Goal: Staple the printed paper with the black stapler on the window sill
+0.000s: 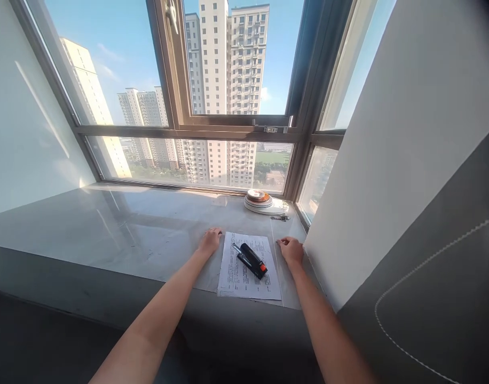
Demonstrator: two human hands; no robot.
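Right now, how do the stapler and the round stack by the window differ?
The stapler is black, narrow, with an orange end; the round stack is white with a brownish top. The stapler lies slantwise on the paper between the left hand and right hand; the stack sits farther back, on the sill. Both rest untouched.

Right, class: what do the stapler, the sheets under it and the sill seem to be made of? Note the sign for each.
Stapler: black plastic, probably; slight sheen, orange end.
Sheets: matte white paper; printed text.
Sill: polished stone, perhaps marble; grey veining, glossy reflections.
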